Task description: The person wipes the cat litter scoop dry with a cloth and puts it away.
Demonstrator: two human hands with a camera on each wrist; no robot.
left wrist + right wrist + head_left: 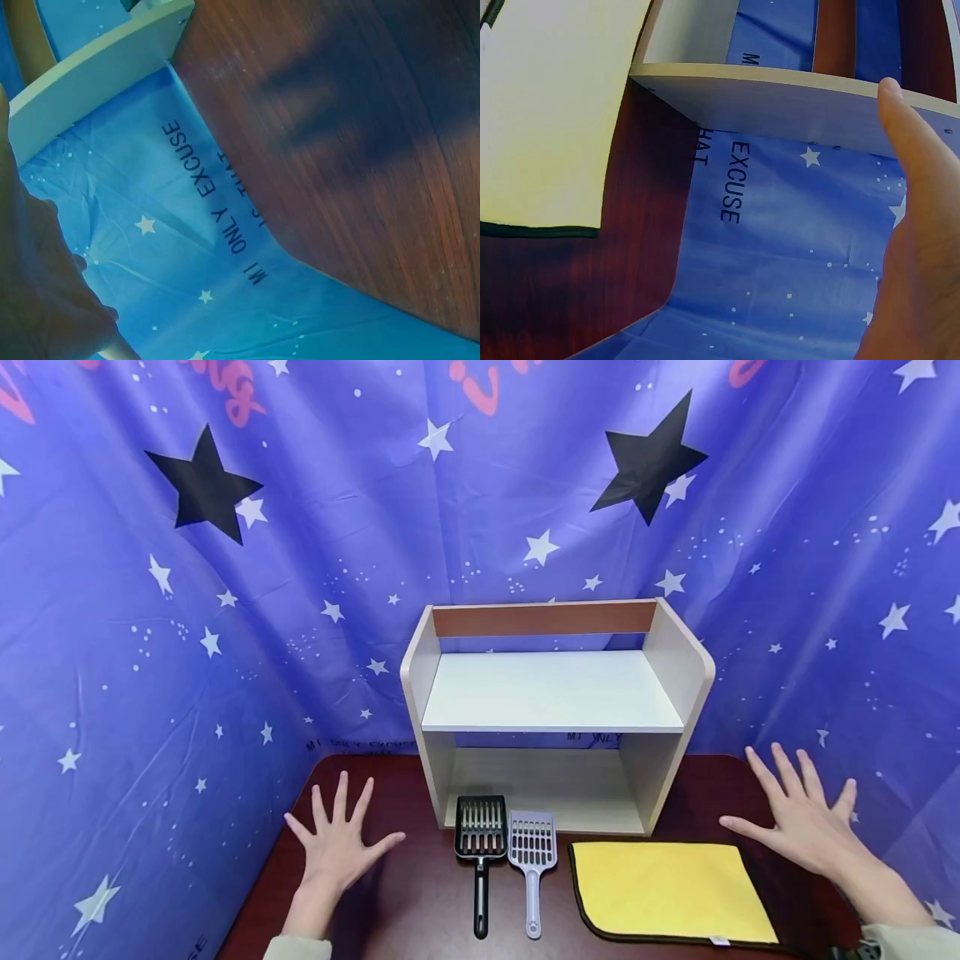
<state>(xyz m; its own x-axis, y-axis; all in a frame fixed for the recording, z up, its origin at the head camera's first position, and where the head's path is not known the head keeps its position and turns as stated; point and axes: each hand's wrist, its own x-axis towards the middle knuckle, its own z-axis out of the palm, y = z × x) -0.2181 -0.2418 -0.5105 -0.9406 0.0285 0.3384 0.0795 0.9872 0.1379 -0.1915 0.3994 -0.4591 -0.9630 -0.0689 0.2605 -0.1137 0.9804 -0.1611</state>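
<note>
My left hand (333, 843) is held over the left part of the table with its fingers spread and nothing in it. On the other side my right hand (806, 818), also spread and holding nothing, hovers near a folded yellow cloth (671, 889) with a dark edge. Between the hands lie two slotted litter scoops side by side: a black scoop (481, 839) and a pale lilac scoop (532, 852). Their heads point at the small two-tier shelf (551, 693) behind them. In the right wrist view the thumb (911, 135) appears in front of the shelf's side panel.
The dark red-brown wooden table (405, 893) carries everything. A blue curtain (480, 527) with white and black stars hangs behind the shelf and along both sides. The shelf's side panel (97, 71) also shows in the left wrist view.
</note>
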